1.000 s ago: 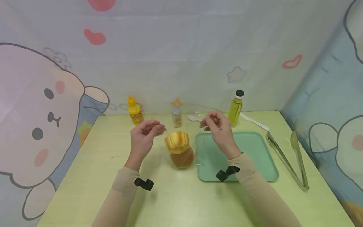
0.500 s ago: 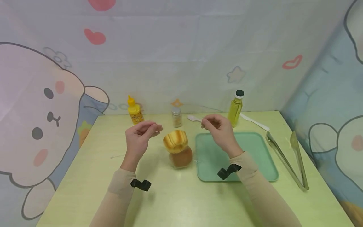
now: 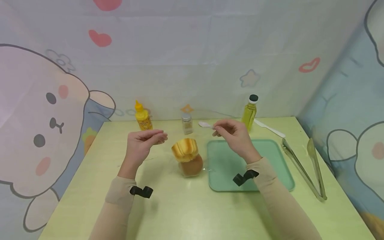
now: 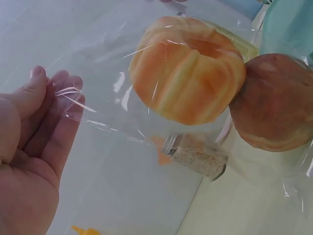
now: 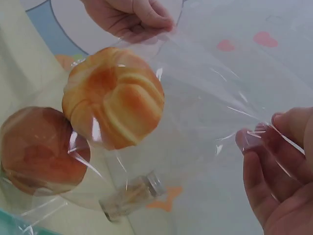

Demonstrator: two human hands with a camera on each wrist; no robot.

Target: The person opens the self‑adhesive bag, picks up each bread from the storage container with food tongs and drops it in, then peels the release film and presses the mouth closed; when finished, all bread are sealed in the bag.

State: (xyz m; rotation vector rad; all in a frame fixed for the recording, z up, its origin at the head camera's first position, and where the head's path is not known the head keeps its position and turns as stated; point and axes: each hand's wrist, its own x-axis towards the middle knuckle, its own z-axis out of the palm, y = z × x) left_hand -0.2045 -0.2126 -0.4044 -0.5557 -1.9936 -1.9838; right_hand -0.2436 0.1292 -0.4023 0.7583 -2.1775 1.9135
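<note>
Closest to me on the worktop (image 3: 186, 213), my two sleeved forearms come up on either side of a clear plastic bag (image 4: 122, 105) with two bread rolls in it. The lower roll (image 3: 192, 165) is the browner one and sits on the worktop just left of the green tray (image 3: 270, 173); the ridged golden roll (image 3: 185, 149) is stacked right on top of it. My left hand (image 3: 141, 144) is raised to the left of the rolls, and in the left wrist view its fingers (image 4: 61, 105) lie pressed together, pinching one edge of the bag against the thumb. My right hand (image 3: 234, 135) is up over the far left corner of the tray, fingers (image 5: 274, 156) curled and pinching the opposite edge, so the film is stretched open between both hands.

Off to the right, metal tongs (image 3: 303, 168) lie beside the tray. Further back, a white plastic spoon (image 3: 205, 124) pokes out from behind my right hand, with a small spice jar (image 3: 187, 123) near it. Along the back edge stand a yellow squeeze bottle (image 3: 142, 116), an oil bottle (image 3: 249, 115) and a white plastic knife (image 3: 270, 129).
</note>
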